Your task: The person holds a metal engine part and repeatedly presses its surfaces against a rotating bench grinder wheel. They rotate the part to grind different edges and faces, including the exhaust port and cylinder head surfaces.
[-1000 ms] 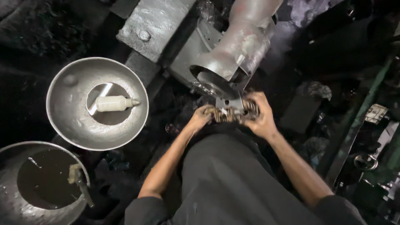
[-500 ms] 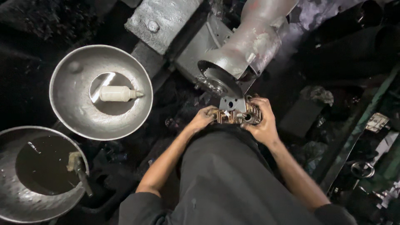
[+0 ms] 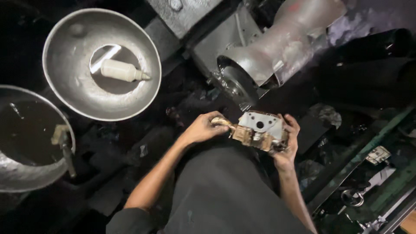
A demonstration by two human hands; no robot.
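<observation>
Hands are sharing one load: left hand (image 3: pixel 203 128) is pinching the greasy metal part's (image 3: pixel 259 130) end while right hand (image 3: pixel 287 145) is clasping underneath, steadying it.

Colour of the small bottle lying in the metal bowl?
Off-white, cream-coloured bottle, lying on its side in the bowl; head view.

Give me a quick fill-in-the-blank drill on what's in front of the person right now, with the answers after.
1. Both hands, the left hand and the right hand, grip one small metal ____ part between them.
2. The white squeeze bottle lies on its side inside the upper metal ____.
3. The lower bowl at the left edge holds a ____ liquid.
4. Just above the held part sits a large grey metal housing with a ____ opening.

Missing words: machine; bowl; dark; round
</observation>
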